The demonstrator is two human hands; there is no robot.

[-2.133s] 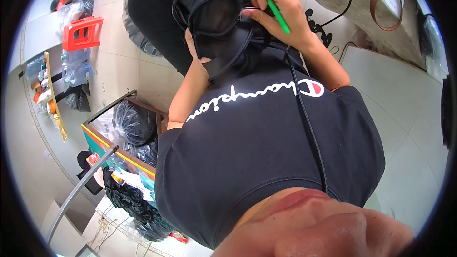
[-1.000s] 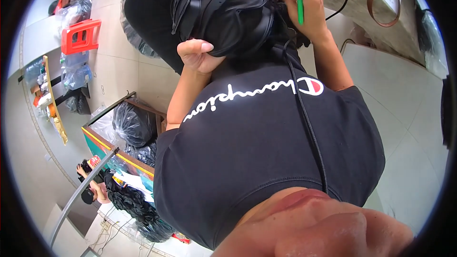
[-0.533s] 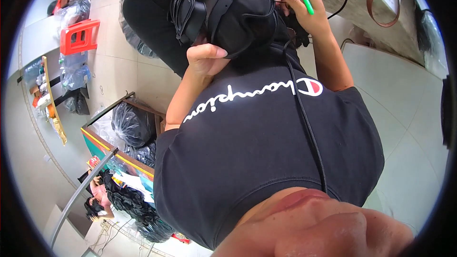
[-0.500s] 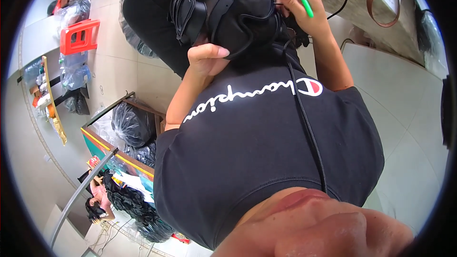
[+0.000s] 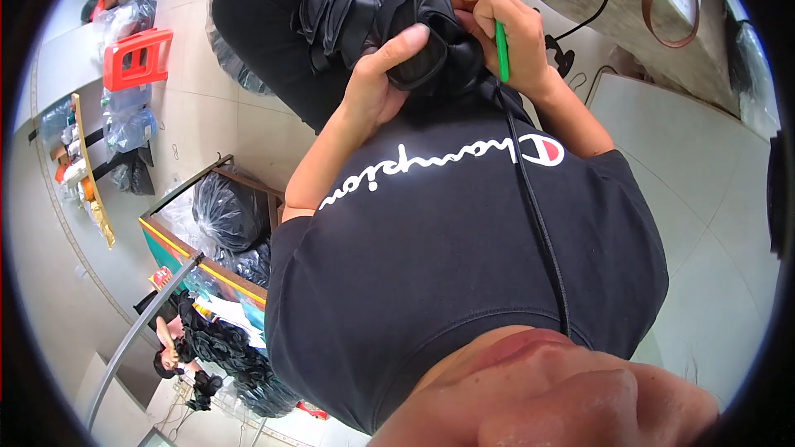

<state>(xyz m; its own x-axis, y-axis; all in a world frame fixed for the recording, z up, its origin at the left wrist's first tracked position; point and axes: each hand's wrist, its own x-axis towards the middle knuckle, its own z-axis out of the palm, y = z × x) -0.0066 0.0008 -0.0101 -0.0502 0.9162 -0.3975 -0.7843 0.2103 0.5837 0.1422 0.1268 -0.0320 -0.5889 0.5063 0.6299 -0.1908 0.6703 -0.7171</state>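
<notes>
Head view, going from close in outward: a thin black cord point(image 5: 538, 230) is running down the wearer's dark shirt point(image 5: 414, 240), looks like it's just hanging. Past that, a layered black bundle point(image 5: 389, 12), shiny like leather, is resting up at the lap point(image 5: 257, 25), probably because the legs are giving it a handy support.

The left hand point(image 5: 377, 87) is gripping its near left side, thumb pressing on top; the other fingers are mostly hiding underneath, so can't tell how they're set. My read: it's steadying floppy layers that would be sliding around otherwise.

The right hand point(image 5: 505, 29) is sitting at the right edge, fingers curling in and pinching a green-handled tool point(image 5: 502, 54). Its thin tip is pointing toward the far side, away from the bundle, which I'd guess is freeing up the fingertips. Those are bunching against the black edge, but can't tell what exactly they're pinching there.

Farther out on the left, plastic bags point(image 5: 232, 211) are sitting in a framed bin point(image 5: 240, 285), its sides presumably keeping them together. On the far right, a brown strap point(image 5: 649, 16) is dangling in a loop by the bench point(image 5: 712, 74), likely hung to stay reachable. Way off left, a red stool point(image 5: 113, 66) is showing, and another person point(image 5: 170, 331) is working beside a dark heap point(image 5: 219, 343).
</notes>
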